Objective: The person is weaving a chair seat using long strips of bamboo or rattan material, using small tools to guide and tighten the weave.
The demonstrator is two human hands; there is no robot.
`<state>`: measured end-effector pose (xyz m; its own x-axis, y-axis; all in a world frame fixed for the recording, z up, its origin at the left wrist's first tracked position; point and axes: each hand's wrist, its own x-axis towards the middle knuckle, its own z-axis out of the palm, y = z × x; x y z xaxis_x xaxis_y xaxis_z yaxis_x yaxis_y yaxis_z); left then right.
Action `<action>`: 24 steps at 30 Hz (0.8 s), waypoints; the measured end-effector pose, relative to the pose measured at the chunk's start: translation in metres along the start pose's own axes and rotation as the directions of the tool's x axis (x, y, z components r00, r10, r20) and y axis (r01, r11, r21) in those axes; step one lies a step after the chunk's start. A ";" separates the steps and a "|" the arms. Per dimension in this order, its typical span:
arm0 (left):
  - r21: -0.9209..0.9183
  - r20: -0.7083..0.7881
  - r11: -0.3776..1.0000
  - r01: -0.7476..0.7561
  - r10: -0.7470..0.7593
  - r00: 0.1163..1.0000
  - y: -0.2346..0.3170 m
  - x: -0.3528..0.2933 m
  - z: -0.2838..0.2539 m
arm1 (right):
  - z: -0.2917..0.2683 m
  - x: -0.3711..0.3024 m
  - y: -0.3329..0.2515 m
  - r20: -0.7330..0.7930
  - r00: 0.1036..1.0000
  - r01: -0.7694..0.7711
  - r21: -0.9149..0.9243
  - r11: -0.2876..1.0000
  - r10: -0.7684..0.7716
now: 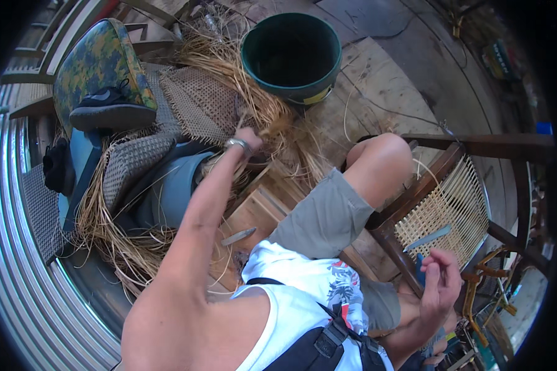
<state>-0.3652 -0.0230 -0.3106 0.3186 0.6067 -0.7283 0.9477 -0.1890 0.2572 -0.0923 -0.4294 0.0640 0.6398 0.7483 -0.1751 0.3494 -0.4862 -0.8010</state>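
Note:
My left arm, with a metal watch at the wrist, reaches forward. My left hand (249,141) is closed on pale cane strands (275,127) at the edge of a loose bundle. To the right, my right hand (440,284) is raised beside a dark wooden chair frame, fingers loosely bent and apart, with nothing visible in them. Close to its fingertips are a grey blade (427,237) and a small blue piece (419,266); whether these join is unclear. The chair's woven cane panel (445,207) is partly finished, with loose strands at its far edge.
A dark green bucket (292,59) stands ahead. On the left are a blue-grey tub (170,191), woven cane sheets (198,102), a camouflage-patterned cushion (99,65) and a dark shoe (112,108). Another blade (239,236) lies on a wooden box (254,216) by my lap. Clamps (476,290) sit lower right.

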 end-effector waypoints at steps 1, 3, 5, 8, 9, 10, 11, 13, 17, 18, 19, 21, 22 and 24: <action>-0.100 0.041 0.994 0.041 -0.037 0.998 -0.005 -0.005 -0.017 | 0.008 0.004 -0.007 -0.018 0.999 -0.034 0.102 0.994 0.036; -0.863 0.327 0.439 0.248 0.111 0.939 -0.039 -0.014 -0.025 | 0.043 0.021 -0.032 0.030 0.994 -0.109 0.253 0.961 0.105; -0.887 0.461 0.182 0.424 0.320 0.828 0.011 -0.082 -0.057 | 0.085 0.040 -0.045 0.180 0.976 -0.175 0.322 0.930 0.121; -0.924 0.381 0.177 0.340 0.327 0.865 0.025 -0.122 -0.069 | 0.164 0.055 -0.041 0.391 0.920 -0.226 0.507 0.832 0.012; -0.945 0.328 0.123 0.304 0.346 0.879 0.023 -0.120 -0.064 | 0.186 0.057 -0.041 0.436 0.900 -0.253 0.485 0.837 0.019; -0.961 0.275 0.069 0.267 0.302 0.913 0.027 -0.125 -0.062 | 0.202 0.055 -0.039 0.482 0.876 -0.283 0.461 0.841 0.031; -0.975 0.219 0.015 0.223 0.262 0.940 0.034 -0.127 -0.061 | 0.216 0.053 -0.032 0.483 0.875 -0.277 0.460 0.844 0.025; -0.982 0.188 0.033 0.185 0.213 0.959 0.037 -0.121 -0.056 | 0.234 0.049 -0.025 0.490 0.871 -0.201 0.431 0.880 -0.041; -0.994 0.103 -0.029 0.109 0.158 0.982 0.051 -0.114 -0.044 | 0.235 0.045 -0.031 0.516 0.852 -0.119 0.347 0.930 -0.083; -0.997 0.081 0.026 0.078 0.142 0.987 0.053 -0.112 -0.040 | 0.235 0.046 -0.030 0.519 0.851 -0.121 0.341 0.932 -0.080; -0.995 0.061 0.082 0.050 0.130 0.990 0.058 -0.111 -0.038 | 0.234 0.046 -0.028 0.519 0.851 -0.103 0.310 0.945 -0.077; -0.994 0.050 0.100 0.041 0.091 0.995 0.068 -0.111 -0.033 | 0.234 0.047 -0.023 0.520 0.852 -0.090 0.271 0.958 -0.067; -0.992 0.029 0.121 0.023 0.049 0.998 0.073 -0.112 -0.031 | 0.237 0.048 -0.018 0.543 0.837 -0.096 0.262 0.960 -0.065; -0.993 0.013 0.121 0.009 0.036 0.999 0.077 -0.105 -0.020 | 0.240 0.049 -0.012 0.568 0.821 -0.105 0.249 0.963 -0.058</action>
<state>-0.3262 -0.0856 -0.2014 0.3529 0.5891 -0.7269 0.0997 0.7488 0.6553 -0.2294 -0.2785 -0.0721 0.1160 0.8987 -0.4230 0.0985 -0.4342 -0.8954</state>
